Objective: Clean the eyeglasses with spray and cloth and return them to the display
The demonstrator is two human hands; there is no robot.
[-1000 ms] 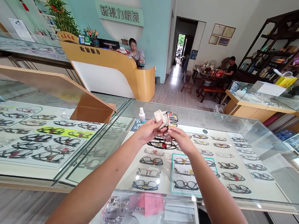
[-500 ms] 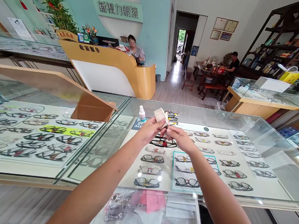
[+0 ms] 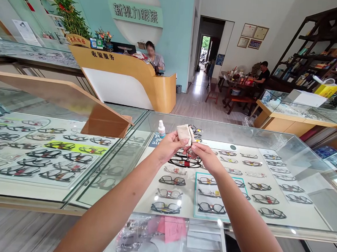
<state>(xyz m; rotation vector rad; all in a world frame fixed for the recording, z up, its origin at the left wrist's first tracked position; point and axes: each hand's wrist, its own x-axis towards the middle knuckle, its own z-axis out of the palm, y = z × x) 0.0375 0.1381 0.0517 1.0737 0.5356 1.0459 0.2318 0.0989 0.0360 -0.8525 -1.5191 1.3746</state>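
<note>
My left hand (image 3: 169, 145) is closed around a folded cream cloth (image 3: 183, 133), holding it up above the glass display counter. Close beside it, my right hand (image 3: 205, 154) pinches what looks like a pair of eyeglasses (image 3: 191, 154) near the cloth's lower edge. One lens shows between the hands; the rest of the frame is mostly hidden by fingers and cloth. A small white bottle (image 3: 161, 130) stands upright on the counter just left of and beyond my left hand.
Under the counter glass lie rows of spectacle frames (image 3: 172, 180). A slanted wooden board (image 3: 106, 120) stands on the left counter. Below the near edge are papers and plastic packets (image 3: 175, 230). One person sits behind the cash desk (image 3: 162, 91), another at a back table.
The cloth has turned upright, showing a broader face, and shifted slightly right. My right hand has moved a little right, and more of the lens shows below the fingers.
</note>
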